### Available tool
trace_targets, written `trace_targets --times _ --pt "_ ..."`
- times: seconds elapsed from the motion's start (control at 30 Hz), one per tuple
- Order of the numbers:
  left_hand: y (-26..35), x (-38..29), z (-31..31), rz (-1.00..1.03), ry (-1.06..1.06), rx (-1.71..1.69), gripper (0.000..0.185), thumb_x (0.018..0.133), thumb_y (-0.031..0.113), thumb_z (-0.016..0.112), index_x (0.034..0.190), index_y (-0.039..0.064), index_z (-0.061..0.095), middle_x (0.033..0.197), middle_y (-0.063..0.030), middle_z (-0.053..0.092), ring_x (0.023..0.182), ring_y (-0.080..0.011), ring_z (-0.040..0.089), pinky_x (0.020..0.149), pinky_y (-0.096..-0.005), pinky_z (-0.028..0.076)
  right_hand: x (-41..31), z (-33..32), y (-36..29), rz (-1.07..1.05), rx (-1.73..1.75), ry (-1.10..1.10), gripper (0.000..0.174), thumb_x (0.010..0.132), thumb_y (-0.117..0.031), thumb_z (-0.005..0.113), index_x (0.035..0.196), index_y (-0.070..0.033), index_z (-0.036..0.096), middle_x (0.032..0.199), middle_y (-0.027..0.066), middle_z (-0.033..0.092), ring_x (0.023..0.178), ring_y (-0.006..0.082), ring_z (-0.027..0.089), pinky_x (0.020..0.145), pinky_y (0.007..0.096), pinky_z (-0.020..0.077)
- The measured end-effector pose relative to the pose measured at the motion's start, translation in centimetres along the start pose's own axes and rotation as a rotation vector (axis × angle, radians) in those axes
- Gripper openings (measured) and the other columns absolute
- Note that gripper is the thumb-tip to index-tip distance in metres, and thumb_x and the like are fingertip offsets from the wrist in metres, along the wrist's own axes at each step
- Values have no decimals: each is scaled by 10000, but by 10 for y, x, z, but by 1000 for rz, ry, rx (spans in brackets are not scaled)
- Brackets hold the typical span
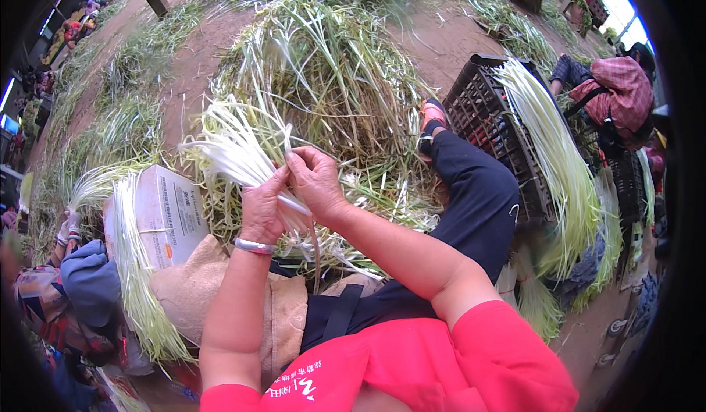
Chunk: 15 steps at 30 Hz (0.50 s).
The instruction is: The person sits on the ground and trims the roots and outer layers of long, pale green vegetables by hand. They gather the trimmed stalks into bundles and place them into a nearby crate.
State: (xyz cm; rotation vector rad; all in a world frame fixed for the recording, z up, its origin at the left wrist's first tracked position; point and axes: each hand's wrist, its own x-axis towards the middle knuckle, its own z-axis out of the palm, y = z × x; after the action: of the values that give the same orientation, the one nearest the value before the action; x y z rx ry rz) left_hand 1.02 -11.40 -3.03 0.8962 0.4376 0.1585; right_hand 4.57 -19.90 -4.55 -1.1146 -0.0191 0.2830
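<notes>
My left hand (263, 209), with a silver bangle on the wrist, grips a bunch of pale leafy stalks (234, 155), perhaps blanched chives. Their white ends fan out up and to the left. Beside it, my right hand (317, 183) pinches a thin strand (287, 136) between thumb and forefinger, close to the left thumb. A brownish strip hangs below both hands. Under them, loose trimmed leaves (353, 249) lie between my legs, and a tan cloth (284, 307) covers one thigh.
A heap of green and dry leaves (331, 81) rises ahead. Long stalks (551, 152) lie over a black plastic crate (485, 119) at right. More stalks (129, 235) drape over a printed carton (171, 213) at left. Other people sit at both sides, one in a checked shirt (620, 89).
</notes>
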Motion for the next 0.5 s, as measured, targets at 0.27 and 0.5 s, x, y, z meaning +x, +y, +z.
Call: trace_targets --times 0.27,0.5 --pt "-26 -9 -13 -76 22 283 186 722 52 665 879 23 571 767 -43 583 634 -113 543 548 -237 442 25 -31 -49 -43 28 117 137 903 -175 427 937 -49 470 813 45 582 682 116 572 616 237 486" --pt "-87 -1 -60 -202 -34 1240 248 625 156 696 776 -30 633 750 -134 631 679 -194 609 644 -296 479 87 -83 -286 -844 -430 305 139 888 -143 418 875 -12 462 700 98 562 526 116 523 476 220 479"
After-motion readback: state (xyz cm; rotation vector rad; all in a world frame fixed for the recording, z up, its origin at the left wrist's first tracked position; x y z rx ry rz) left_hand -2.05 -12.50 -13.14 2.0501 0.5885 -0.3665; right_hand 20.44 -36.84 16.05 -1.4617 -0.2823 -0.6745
